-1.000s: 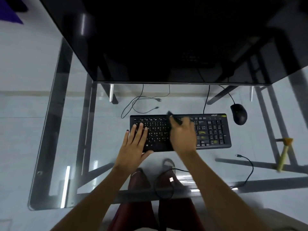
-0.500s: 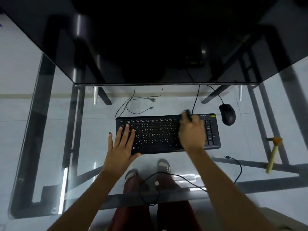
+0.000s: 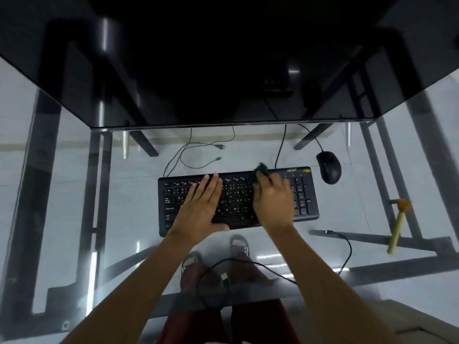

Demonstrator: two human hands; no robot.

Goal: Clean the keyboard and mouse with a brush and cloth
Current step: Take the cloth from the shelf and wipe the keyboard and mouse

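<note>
Resting flat on the keyboard (image 3: 238,199), the left hand (image 3: 201,207) has its fingers (image 3: 211,184) straight and released, pressing the keys left of centre. The right hand (image 3: 273,202) lies over the keys to the right of the left fingers, its own fingers curled and grasping a dark item (image 3: 260,170). That item sticks out past the fingertips at the keyboard's far edge. It is blurred, so cloth or brush cannot be told.

The keyboard lies on the glass worktop (image 3: 74,184), directly under both hands. The mouse (image 3: 329,167) sits on the worktop beyond and to the right of the right fingers, just beside the keyboard's far right corner and apart from it. A wooden-handled brush (image 3: 398,227) lies well to the right of the right hand, near the worktop's right side. A loose cable (image 3: 347,247) lies between the brush and the right forearm. A dark monitor (image 3: 223,58) stands beyond the fingertips.
</note>
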